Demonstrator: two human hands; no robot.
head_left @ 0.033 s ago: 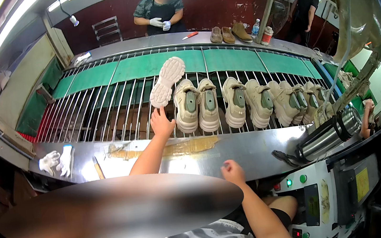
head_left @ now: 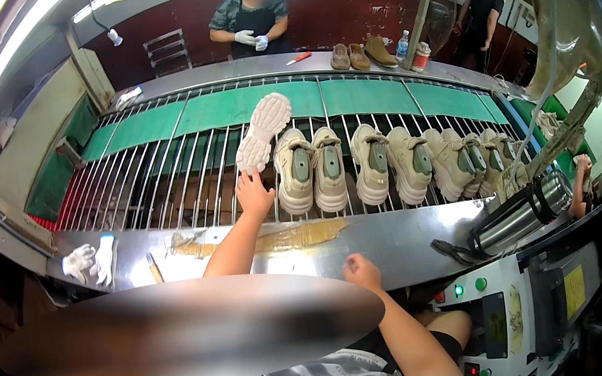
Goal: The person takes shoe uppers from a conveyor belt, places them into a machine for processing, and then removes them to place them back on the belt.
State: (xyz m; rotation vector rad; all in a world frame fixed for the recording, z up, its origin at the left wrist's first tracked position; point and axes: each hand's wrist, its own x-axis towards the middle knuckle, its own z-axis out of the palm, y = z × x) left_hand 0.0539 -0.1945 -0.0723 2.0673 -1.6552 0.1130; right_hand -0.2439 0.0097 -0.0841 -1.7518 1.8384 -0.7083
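A beige sneaker (head_left: 263, 133) lies with its pale, lugged sole turned up on the metal bar rack (head_left: 156, 184). My left hand (head_left: 254, 192) reaches to the near end of that shoe. Its fingertips touch the edge, and its thumb is stretched out to the side. To the right of it, several more beige sneakers (head_left: 329, 177) stand in a row, soles down, with green insoles visible inside. Over the front edge of the steel counter (head_left: 392, 244), my right hand (head_left: 363, 271) is held with its fingers curled. Nothing shows between those fingers.
White gloves (head_left: 101, 260) and a wood-handled tool (head_left: 155, 268) lie at the counter's left. A steel flask (head_left: 521, 214) lies at right, above a control panel (head_left: 485, 316). Across the rack, a gloved person (head_left: 248, 20) stands behind brown shoes (head_left: 357, 56) and a red-handled tool (head_left: 299, 58).
My right hand has shifted slightly to the left. My left hand and the upturned sneaker stay in the same place on the rack.
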